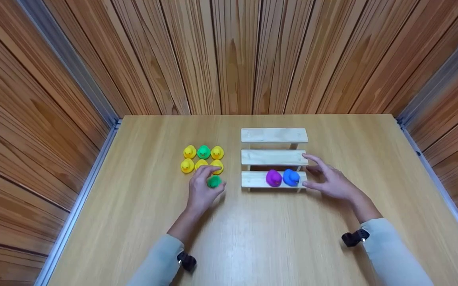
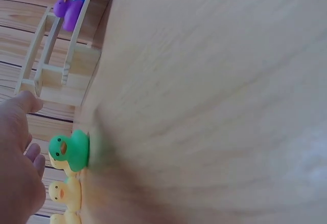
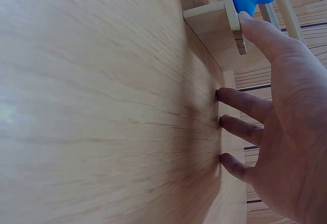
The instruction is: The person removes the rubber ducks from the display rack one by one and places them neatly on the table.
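Note:
My left hand [image 1: 204, 190] is spread around a green rubber duck [image 1: 214, 181]. In the left wrist view that green duck [image 2: 75, 150] stands on the table, with my thumb [image 2: 28, 102] apart from it. My right hand [image 1: 334, 182] is at the right end of a three-step wooden rack [image 1: 272, 157]. Its thumb [image 3: 260, 32] meets the end of the lowest step, beside a blue duck [image 1: 291, 177], and other fingertips reach down to the tabletop. A purple duck [image 1: 273, 178] sits left of the blue one on that same step.
Behind the left hand are two rows of ducks: several yellow ducks [image 1: 187, 165] and another green duck [image 1: 203, 152] in the back row. Wood-panelled walls [image 1: 237, 59] border the table [image 1: 141, 198] at the back and sides.

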Demonstrator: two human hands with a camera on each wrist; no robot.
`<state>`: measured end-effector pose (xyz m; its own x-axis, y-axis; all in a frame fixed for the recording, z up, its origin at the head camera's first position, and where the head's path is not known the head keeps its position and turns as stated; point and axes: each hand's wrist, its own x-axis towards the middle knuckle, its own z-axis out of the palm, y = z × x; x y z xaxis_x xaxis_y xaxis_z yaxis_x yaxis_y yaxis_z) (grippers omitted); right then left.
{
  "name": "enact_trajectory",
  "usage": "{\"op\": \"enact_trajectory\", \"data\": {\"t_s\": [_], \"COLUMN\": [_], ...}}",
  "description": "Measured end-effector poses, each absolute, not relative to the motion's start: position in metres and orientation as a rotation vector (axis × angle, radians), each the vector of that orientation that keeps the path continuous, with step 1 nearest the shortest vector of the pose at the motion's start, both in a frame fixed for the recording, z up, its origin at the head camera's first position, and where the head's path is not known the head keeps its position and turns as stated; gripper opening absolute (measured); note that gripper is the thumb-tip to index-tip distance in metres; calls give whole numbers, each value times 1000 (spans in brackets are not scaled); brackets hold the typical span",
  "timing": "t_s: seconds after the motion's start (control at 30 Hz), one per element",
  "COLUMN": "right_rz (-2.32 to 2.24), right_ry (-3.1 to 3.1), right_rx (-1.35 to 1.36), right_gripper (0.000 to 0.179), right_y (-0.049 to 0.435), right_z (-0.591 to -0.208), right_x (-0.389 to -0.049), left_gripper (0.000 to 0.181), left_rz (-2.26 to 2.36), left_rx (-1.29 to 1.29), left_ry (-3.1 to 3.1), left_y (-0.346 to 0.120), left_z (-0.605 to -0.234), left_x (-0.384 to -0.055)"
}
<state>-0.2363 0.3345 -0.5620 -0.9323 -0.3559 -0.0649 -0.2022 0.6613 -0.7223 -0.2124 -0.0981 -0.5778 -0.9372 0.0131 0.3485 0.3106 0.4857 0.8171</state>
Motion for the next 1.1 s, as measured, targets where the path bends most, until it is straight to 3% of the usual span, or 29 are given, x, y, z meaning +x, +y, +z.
{"op": "enact_trajectory", "data": {"t_s": [1.1], "right_rz": [-1127], "right_ry": [2677], "right_rx": [-456], "right_gripper": [91], "right_y": [334], "right_z": [-561], "right_x": [-237], "left_gripper": [45], "left_rz": [-1462], "left_rx": [-446], "left_ry": [-2517], "left_y": [-32], "left_z": [-571], "left_x": [-213]}}
